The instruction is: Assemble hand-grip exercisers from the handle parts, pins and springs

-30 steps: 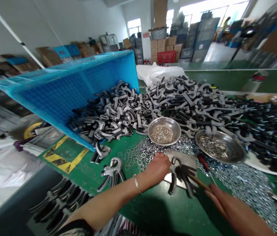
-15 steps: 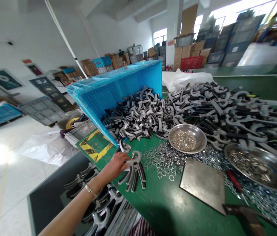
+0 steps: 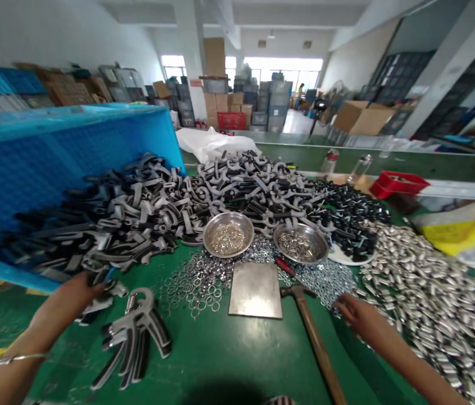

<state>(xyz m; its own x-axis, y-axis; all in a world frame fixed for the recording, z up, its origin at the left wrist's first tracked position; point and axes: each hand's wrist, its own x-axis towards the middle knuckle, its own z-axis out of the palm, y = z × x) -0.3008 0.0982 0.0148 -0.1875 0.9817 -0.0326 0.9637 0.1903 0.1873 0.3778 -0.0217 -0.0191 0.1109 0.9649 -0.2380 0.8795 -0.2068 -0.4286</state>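
My left hand [image 3: 68,297] is low on the left, at the near edge of the heap of grey and black handle pieces [image 3: 144,214]. Its fingers are curled over one grey handle piece [image 3: 101,304]. A few assembled hand grippers [image 3: 136,332] lie just to its right on the green table [image 3: 229,360]. My right hand [image 3: 355,315] reaches to the spread of small washers [image 3: 325,281] with its fingers bunched in a pinch; what they hold is too small to see. A wooden-handled hammer [image 3: 313,337] lies loose between my arms, beside a flat metal plate [image 3: 256,289].
A tipped blue crate [image 3: 51,157] spills handle pieces on the left. Two steel bowls [image 3: 228,233] [image 3: 301,243] of small parts stand behind the plate. Black parts [image 3: 347,216], a heap of silver cylinders [image 3: 426,287], a red tray [image 3: 397,183] and a yellow bag [image 3: 473,225] fill the right.
My left hand carried the hand gripper off the plate, set it with the others and moved to the handle heap. My right hand put the hammer down and reached to the washers.
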